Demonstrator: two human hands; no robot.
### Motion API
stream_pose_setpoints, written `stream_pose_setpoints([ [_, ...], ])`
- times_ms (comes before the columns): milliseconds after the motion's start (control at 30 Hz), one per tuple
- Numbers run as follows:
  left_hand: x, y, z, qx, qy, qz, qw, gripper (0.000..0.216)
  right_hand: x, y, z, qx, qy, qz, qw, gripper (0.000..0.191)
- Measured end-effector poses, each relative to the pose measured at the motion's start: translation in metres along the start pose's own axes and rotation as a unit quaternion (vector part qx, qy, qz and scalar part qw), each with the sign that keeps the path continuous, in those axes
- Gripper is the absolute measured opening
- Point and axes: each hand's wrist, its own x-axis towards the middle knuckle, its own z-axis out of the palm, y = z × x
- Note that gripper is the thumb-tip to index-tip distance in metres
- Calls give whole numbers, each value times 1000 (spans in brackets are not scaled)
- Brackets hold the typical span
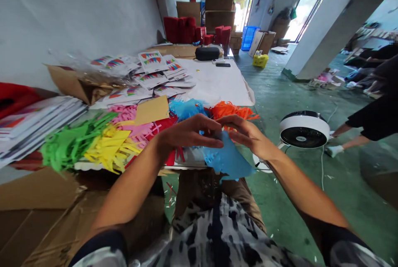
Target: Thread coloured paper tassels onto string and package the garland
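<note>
Both hands meet over the near edge of the table, in front of my body. Between them hangs a light blue tissue paper sheet (pixel 234 159) with a ragged cut edge. My left hand (pixel 199 130) has its fingers curled at the top of this paper. From the other side, my right hand (pixel 245 132) pinches the same top part; the fingers partly hide the grip. Just beyond the hands lie a blue fringed paper pile (pixel 188 108) and an orange one (pixel 233 110). Pink (pixel 124 113), yellow (pixel 110 144) and green fringed strips (pixel 76 140) lie to the left.
Printed packets (pixel 152 66) are heaped at the back left, with a yellow-brown card (pixel 152 110) nearer. A black case (pixel 207 53) and a phone (pixel 223 65) lie at the far end. A white fan (pixel 304 129) stands right; another person (pixel 373 113) is beyond it.
</note>
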Motion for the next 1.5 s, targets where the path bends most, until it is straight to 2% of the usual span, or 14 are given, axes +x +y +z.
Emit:
stream_pose_setpoints([
  [167,3,-8,-16,-13,-18,-11,1000,20,-7,10,-3,101,-27,87,991,31],
  [300,9,-29,-15,-150,-28,-2,988,18,-14,10,-8,133,-38,145,980,39],
  [433,12,-60,5,-366,-29,-65,928,48,-15,9,-14,144,-42,157,976,32],
  [533,12,-83,18,-414,-47,-128,900,74,-12,18,-24,134,-32,149,979,36],
  [733,20,-107,-2,-244,-71,-213,943,65,3,47,-59,56,-86,183,978,39],
  [833,23,-99,-25,-112,-28,-185,976,48,11,32,-73,-101,-49,133,985,36],
  [900,21,-84,-36,1,41,-145,989,37,13,6,-73,-249,2,71,966,29],
  [967,15,-68,-40,158,122,-107,974,27,9,-20,-65,-377,41,28,925,25],
  [1033,5,-59,-38,325,191,-84,922,21,1,-35,-48,-453,52,-9,890,26],
  [1100,-8,-63,-30,432,219,-75,872,24,-11,-31,-26,-484,29,-43,874,26],
  [1167,-24,-76,-18,469,197,-72,858,29,-25,-8,-2,-480,-4,-76,874,27],
  [1267,-50,-98,7,468,137,-75,870,48,-49,41,34,-463,-35,-102,880,31],
  [1367,-71,-107,41,468,141,-76,869,85,-71,78,62,-479,-37,-95,872,27],
  [1500,-74,-120,86,437,84,-11,895,79,-88,94,77,-492,-31,-100,864,24],
])
